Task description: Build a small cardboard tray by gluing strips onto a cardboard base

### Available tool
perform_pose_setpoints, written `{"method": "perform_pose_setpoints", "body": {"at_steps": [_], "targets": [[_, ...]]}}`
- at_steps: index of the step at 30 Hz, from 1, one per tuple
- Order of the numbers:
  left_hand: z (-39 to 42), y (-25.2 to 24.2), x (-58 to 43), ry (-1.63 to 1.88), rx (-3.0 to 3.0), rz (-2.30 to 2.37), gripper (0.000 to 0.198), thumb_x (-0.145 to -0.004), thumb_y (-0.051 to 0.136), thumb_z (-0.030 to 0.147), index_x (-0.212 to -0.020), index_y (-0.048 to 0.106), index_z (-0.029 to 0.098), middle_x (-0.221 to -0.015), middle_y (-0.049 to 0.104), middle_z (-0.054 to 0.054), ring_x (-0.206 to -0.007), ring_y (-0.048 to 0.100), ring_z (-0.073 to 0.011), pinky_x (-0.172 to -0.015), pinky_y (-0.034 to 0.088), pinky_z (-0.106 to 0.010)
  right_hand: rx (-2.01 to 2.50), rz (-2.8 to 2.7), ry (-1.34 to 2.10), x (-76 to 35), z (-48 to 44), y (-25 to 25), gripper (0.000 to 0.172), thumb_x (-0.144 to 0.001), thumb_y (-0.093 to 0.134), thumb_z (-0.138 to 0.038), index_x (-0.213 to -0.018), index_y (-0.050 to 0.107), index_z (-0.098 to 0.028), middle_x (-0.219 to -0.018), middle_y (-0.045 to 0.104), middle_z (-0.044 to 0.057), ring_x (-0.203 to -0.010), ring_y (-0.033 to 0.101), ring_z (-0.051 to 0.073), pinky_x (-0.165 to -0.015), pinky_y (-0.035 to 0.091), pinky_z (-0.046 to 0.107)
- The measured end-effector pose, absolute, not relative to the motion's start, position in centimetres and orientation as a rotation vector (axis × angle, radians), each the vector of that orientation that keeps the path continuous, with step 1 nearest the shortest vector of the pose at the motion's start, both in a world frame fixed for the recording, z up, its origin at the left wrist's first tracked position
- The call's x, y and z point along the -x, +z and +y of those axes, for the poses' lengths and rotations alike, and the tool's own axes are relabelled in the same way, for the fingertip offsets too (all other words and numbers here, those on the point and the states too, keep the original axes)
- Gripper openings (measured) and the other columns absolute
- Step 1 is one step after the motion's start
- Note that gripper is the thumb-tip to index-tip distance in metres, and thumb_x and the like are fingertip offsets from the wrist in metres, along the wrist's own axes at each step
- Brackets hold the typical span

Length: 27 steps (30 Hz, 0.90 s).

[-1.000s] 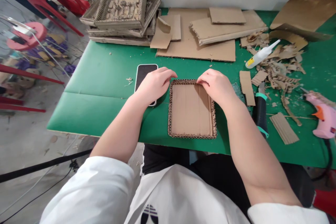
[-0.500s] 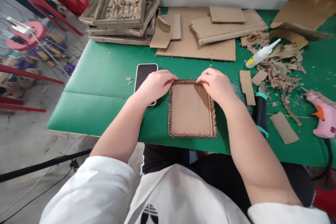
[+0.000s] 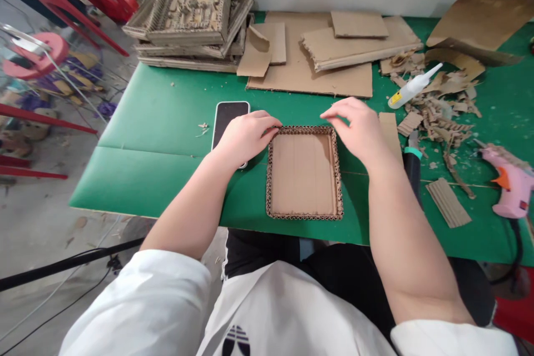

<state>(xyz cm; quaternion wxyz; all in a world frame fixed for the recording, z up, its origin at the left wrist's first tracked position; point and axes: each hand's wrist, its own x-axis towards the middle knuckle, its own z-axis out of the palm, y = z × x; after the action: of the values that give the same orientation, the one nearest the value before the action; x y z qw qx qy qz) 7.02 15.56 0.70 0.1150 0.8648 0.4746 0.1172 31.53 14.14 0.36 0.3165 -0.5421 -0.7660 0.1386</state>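
A shallow square cardboard tray [image 3: 304, 175] with corrugated walls lies flat on the green table in front of me. My left hand [image 3: 250, 133] pinches the wall at its far left corner between thumb and fingers. Just above the far right corner is my right hand [image 3: 352, 125], off the tray, its thumb and fingers apart with nothing seen between them. A phone [image 3: 228, 114] lies partly under my left hand. By my right forearm are a cardboard strip [image 3: 389, 130] and a utility knife [image 3: 413, 164] with a black and teal handle, partly covered by the arm.
Stacked cardboard trays [image 3: 189, 11] stand at the back left, beside cardboard sheets [image 3: 308, 75]. A white glue bottle [image 3: 411, 89] rests on cardboard scraps [image 3: 444, 117] to the right. A pink glue gun [image 3: 511, 183] and a corrugated piece [image 3: 448, 203] lie near the right edge.
My right hand has let go of the tray's far wall and moved up and to the right, its fingers parting. My left hand stays on the far left corner.
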Motion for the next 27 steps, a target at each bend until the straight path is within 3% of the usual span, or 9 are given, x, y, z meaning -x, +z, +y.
{"method": "perform_pose_setpoints", "body": {"at_steps": [4,9,27], "targets": [[15.3,0.7,-7.2,0.359,-2.566,1.390,0.029,-0.092,0.047,0.028,-0.114,0.065,0.019,-0.110,0.067,-0.007,-0.100,0.063,-0.0222,-0.084,0.050,-0.035,1.465,-1.932,0.306,-32.6,13.9,1.2,0.036,-0.077,0.041,-0.002,-0.079,0.069,-0.024,-0.092,0.068,0.003,-0.088,0.062,0.019,-0.079,0.048,0.035],[15.4,0.4,-7.3,0.430,-2.637,1.221,0.028,-0.092,0.046,0.026,-0.110,0.067,0.018,-0.113,0.065,-0.009,-0.102,0.060,-0.0217,-0.088,0.049,-0.036,1.531,-2.096,0.353,-32.4,13.8,1.1,0.036,-0.073,0.040,-0.001,-0.068,0.069,-0.022,-0.090,0.068,0.005,-0.093,0.060,0.022,-0.084,0.048,0.038],[15.5,-0.2,-7.5,0.418,-2.676,1.131,0.033,-0.094,0.041,0.030,-0.107,0.070,0.020,-0.113,0.064,-0.010,-0.100,0.058,-0.0217,-0.090,0.048,-0.039,1.622,-2.253,0.302,-31.9,14.2,0.4,0.036,-0.073,0.042,0.002,-0.068,0.071,-0.019,-0.087,0.070,0.007,-0.090,0.058,0.025,-0.080,0.046,0.039]]}}
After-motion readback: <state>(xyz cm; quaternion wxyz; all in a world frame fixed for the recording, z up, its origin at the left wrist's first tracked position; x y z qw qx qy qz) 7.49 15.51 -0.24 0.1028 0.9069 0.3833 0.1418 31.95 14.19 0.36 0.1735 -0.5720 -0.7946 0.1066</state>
